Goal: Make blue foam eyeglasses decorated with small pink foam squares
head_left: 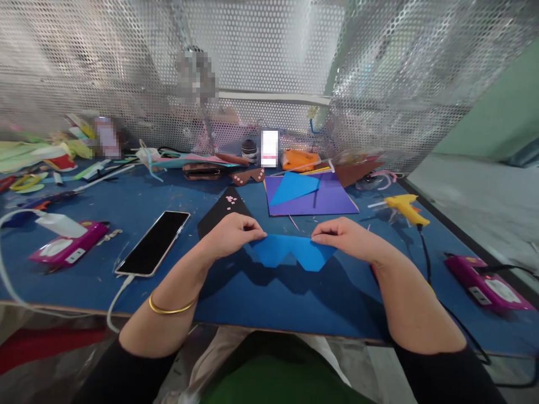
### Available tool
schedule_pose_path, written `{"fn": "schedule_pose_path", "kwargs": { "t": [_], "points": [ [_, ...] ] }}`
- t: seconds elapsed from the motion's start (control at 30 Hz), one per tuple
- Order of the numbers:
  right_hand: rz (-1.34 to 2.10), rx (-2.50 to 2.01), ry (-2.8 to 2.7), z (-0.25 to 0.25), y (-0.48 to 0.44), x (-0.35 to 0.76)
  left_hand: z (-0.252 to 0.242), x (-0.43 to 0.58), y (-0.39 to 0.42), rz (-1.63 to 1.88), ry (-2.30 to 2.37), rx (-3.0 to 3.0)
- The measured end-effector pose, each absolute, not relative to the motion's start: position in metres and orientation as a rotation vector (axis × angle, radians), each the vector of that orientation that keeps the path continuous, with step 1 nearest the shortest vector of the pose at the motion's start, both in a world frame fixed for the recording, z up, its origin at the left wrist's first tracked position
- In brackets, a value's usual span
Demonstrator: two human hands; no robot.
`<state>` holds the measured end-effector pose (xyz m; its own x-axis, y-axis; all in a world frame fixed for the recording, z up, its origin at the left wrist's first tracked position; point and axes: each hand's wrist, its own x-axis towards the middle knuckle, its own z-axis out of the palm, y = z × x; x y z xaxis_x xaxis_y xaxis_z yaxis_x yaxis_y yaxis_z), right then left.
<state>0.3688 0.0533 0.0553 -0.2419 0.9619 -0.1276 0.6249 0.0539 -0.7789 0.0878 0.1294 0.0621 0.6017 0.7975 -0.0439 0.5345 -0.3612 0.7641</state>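
A bright blue paper cutout shaped like glasses (290,247) is stretched between my hands above the table, its straight edge up and two lens-like lobes hanging down. My left hand (229,235) pinches its upper left corner between thumb and fingers. At the upper right corner, my right hand (345,238) has the same kind of pinch. Just beyond lie a black paper piece (217,210) with small pink bits (230,200) on it and a purple sheet (337,196) with a blue paper offcut (297,188) on top. A brown glasses-shaped cutout (248,177) dotted with pink squares rests farther back.
On the left are a charging smartphone (154,244) and a magenta power strip (69,244). To the right lie a yellow glue gun (406,209) and another magenta power strip (488,283), with trailing cords. A perforated metal screen (269,50) closes the back of the blue table (295,308).
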Motion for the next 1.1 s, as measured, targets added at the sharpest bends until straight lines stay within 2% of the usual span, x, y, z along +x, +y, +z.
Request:
{"fn": "schedule_pose_path", "kwargs": {
  "t": [0.37, 0.53, 0.73, 0.87, 1.0, 1.1],
  "points": [
    [0.983, -1.571, -1.904, 0.059, 0.048, 0.373, 0.064, 0.086, 0.130, 0.422, 0.977, 2.028],
    [0.842, -1.577, -1.966, 0.054, 0.050, 0.373, 0.061, 0.085, 0.135, 0.423, 0.947, 2.134],
    [0.312, -1.556, -2.075, 0.047, 0.031, 0.359, 0.058, 0.082, 0.121, 0.603, 0.951, 2.475],
    [-0.121, -1.462, -2.098, 0.026, -0.011, 0.346, 0.047, 0.072, 0.076, 0.793, 0.955, 2.673],
    [-0.386, -1.355, -2.186, 0.002, -0.053, 0.335, 0.023, 0.057, 0.032, 1.098, 0.843, 3.130],
    [-0.544, -1.344, -2.279, -0.008, -0.070, 0.328, 0.006, 0.050, 0.015, 1.027, 0.816, 3.148]
  ]
}}
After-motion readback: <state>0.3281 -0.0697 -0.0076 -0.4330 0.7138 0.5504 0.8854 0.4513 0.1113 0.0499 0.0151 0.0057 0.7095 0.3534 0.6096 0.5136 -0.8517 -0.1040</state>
